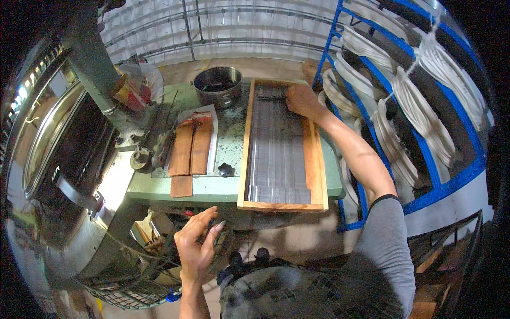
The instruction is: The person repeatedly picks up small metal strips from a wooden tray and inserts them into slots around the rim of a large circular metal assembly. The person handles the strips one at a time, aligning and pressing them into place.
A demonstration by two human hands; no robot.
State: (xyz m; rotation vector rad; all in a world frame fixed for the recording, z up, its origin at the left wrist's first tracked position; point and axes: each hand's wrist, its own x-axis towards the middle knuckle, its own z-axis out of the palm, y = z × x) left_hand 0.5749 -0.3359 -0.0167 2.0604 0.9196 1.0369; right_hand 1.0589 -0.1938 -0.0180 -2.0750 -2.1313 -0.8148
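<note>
A shallow wooden tray [323, 181] lies lengthwise on the green machine table. Tightly packed rows of thin, grey, needle-like metal strips [276, 154] fill most of it. At the tray's far right my right hand [305, 101] is closed, its fingertips over the far end of the rows. A small dark bunch of thin strips [272, 98] sticks out leftward from those fingers. Below the table's front edge, left of the tray, my left hand [196, 242] is raised with thumb and fingers pinched. Something small and dark shows at its fingertips, too small to name.
Left of the tray stand a metal pot [218, 87] and brown strips [191, 146] lying on white sheet. A black star-shaped knob [226, 169] sits near the table's front. Machinery [74, 196] fills the left. A blue rack [425, 143] with white yarn hanks stands close on the right.
</note>
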